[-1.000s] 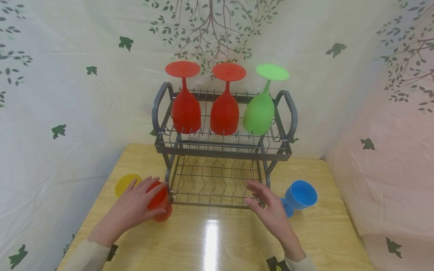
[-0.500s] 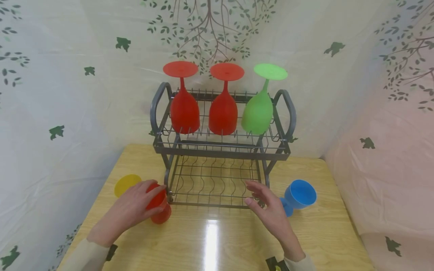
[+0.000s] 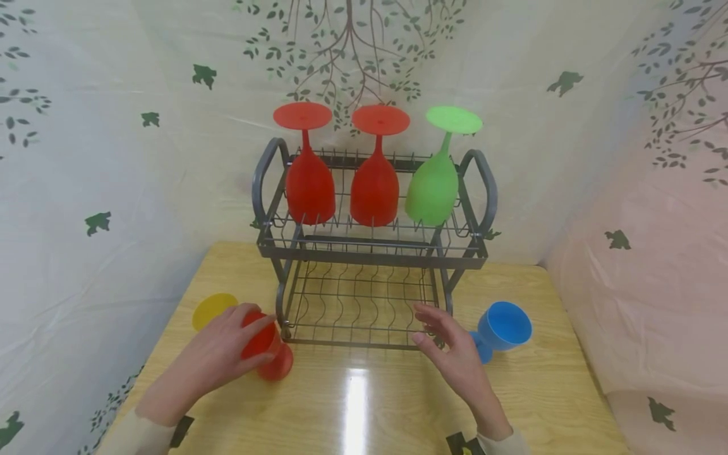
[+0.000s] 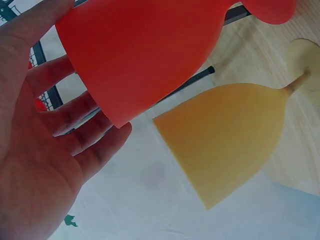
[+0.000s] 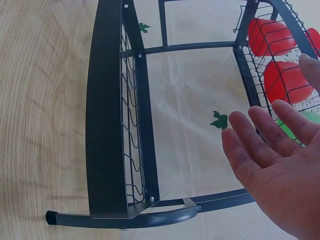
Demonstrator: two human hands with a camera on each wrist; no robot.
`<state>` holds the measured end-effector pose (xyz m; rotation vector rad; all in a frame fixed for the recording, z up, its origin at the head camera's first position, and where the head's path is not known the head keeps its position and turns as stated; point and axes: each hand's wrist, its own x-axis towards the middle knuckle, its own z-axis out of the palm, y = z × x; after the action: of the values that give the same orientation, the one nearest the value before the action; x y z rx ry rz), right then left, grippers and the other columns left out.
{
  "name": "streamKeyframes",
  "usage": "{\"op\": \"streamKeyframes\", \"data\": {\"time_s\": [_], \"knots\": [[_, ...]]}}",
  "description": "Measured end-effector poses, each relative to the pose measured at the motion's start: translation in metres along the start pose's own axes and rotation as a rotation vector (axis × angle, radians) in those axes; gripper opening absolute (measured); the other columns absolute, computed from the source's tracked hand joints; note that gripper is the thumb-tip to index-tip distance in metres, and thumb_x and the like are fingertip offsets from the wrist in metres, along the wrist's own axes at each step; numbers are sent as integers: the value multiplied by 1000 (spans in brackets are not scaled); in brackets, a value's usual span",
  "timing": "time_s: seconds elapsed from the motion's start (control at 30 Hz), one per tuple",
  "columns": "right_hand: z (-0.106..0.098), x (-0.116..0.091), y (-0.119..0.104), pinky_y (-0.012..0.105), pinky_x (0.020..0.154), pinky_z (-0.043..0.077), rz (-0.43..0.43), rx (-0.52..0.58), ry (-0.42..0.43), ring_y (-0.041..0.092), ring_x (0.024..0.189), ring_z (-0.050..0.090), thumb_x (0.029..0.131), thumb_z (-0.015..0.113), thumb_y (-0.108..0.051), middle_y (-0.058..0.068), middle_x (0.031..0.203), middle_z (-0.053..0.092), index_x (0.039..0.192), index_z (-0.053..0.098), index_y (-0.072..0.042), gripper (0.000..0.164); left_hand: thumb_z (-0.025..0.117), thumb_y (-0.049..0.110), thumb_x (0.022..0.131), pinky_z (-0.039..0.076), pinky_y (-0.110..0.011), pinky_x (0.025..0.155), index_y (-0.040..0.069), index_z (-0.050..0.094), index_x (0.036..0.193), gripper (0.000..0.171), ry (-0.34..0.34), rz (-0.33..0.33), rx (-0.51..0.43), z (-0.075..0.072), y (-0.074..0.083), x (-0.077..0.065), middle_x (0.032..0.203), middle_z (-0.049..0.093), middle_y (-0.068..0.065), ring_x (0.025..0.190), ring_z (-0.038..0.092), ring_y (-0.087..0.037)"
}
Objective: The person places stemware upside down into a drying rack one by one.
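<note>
My left hand [image 3: 224,344] holds a red plastic goblet [image 3: 261,335] by its bowl, near the rim, beside the rack's front left corner. In the left wrist view the thumb lies on the near side of the red bowl and the fingers reach behind it. Just beyond this hand stands a yellow goblet [image 4: 225,140], partly hidden in the head view. My right hand [image 3: 452,351] hovers at the front right of the rack, fingers loosely bent and nothing in them. To its right is a blue goblet [image 3: 503,327], its foot partly covered by the hand.
A dark two-tier dish rack [image 3: 372,256] stands at the back of the wooden table [image 3: 398,404]. Upside down on its top tier are two red goblets [image 3: 311,189] and a green goblet [image 3: 433,189]. Patterned cloth [image 3: 142,177] hangs behind and at the sides.
My left hand has closed further round the red goblet's bowl, and the goblet has shifted slightly toward me. The right hand stays nearly still.
</note>
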<state>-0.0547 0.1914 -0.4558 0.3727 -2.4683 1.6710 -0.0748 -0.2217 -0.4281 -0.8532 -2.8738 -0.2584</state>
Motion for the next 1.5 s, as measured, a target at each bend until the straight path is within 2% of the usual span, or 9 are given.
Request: {"op": "streamKeyframes", "data": {"time_s": [0.13, 0.37, 0.47, 0.73, 0.9, 1.03, 1.17, 1.3, 1.5], "knots": [[0, -1, 0, 54, 103, 52, 7, 3, 0, 27, 129, 61, 97, 72, -11, 7, 147, 60, 145, 57, -6, 50, 88, 41, 81, 59, -45, 87, 14, 72, 127, 55, 3, 6, -5, -5, 3, 0, 121, 63, -11, 105, 60, -29], [1, -2, 0, 35, 104, 53, 18, -5, 8, 25, 129, 62, 98, 72, -12, 3, 145, 61, 144, 58, -11, 48, 89, 42, 80, 59, -44, 85, 16, 71, 130, 58, 19, 19, -32, -13, 10, -1, 123, 62, -10, 107, 59, -28], [1, -3, 1, 33, 104, 52, 15, -4, 11, 26, 129, 62, 98, 72, -14, 5, 146, 61, 143, 58, -11, 47, 88, 43, 80, 60, -44, 84, 17, 70, 132, 61, 30, 29, -46, -16, 13, -1, 125, 62, -10, 108, 59, -28], [2, -4, 1, 50, 103, 53, 26, 14, 8, 27, 128, 62, 99, 71, -11, 10, 146, 60, 144, 58, -7, 47, 88, 44, 81, 61, -39, 79, 18, 70, 132, 60, 8, -9, -118, -26, 20, 0, 127, 62, -8, 108, 60, -25], [1, -4, 0, 53, 103, 52, 21, 16, 4, 28, 129, 62, 99, 70, -11, 8, 146, 60, 144, 58, -7, 46, 87, 44, 82, 62, -40, 80, 20, 70, 133, 58, -29, -60, -206, -29, 21, 1, 128, 62, -6, 109, 61, -25], [1, -4, 1, 53, 104, 52, 23, 19, 5, 28, 129, 62, 99, 69, -9, 9, 147, 60, 144, 58, -8, 46, 83, 49, 85, 62, -43, 82, 20, 69, 133, 58, -40, -101, -296, -26, 18, 2, 130, 62, -6, 110, 62, -26], [2, -5, 1, 51, 104, 53, 16, 10, 6, 28, 129, 62, 100, 68, -9, 10, 147, 59, 144, 58, -7, 45, 79, 55, 87, 62, -37, 78, 20, 69, 132, 58, -25, -133, -385, -20, 13, 2, 128, 63, -3, 107, 62, -23], [2, -7, 3, 43, 102, 54, 6, -1, 9, 28, 129, 62, 101, 65, -8, 12, 147, 59, 143, 57, -5, 43, 80, 50, 89, 61, -32, 77, 18, 67, 131, 54, 21, -139, -471, -11, 11, 4, 126, 63, -1, 103, 65, -19], [4, -9, 7, 30, 102, 53, -6, -8, 11, 27, 129, 62, 103, 62, -10, 8, 146, 60, 144, 58, -10, 40, 80, 38, 91, 63, -34, 82, 12, 65, 134, 52, 88, -168, -649, 5, 19, 6, 126, 65, -1, 106, 67, -20]]}}
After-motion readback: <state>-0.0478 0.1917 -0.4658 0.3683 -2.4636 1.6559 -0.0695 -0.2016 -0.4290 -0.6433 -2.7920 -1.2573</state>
